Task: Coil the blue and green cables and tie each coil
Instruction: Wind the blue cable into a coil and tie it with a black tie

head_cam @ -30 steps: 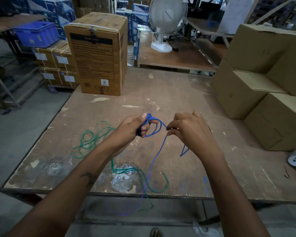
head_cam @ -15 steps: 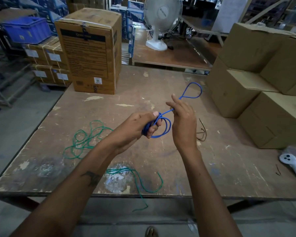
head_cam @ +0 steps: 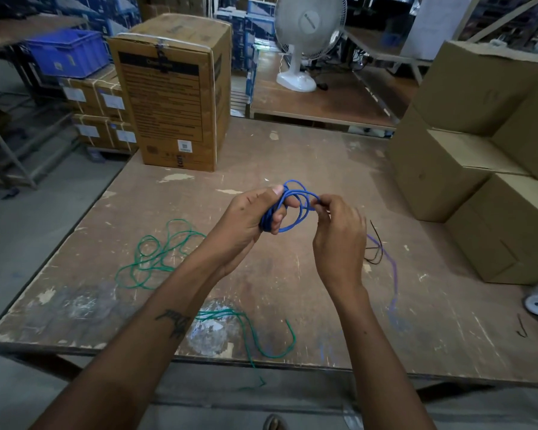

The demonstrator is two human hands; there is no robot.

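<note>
Holding one blue cable (head_cam: 295, 209) coil: left hand (head_cam: 249, 218) grip curled round, right hand (head_cam: 339, 231) pinching; one green cable (head_cam: 162, 252) loose.

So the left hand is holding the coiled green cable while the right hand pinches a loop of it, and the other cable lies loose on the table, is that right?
Not quite: the head view shows the coil in the left hand is the blue cable, not green. The right hand does pinch a loop of it, and the green cable is the one lying loose on the table.
</note>
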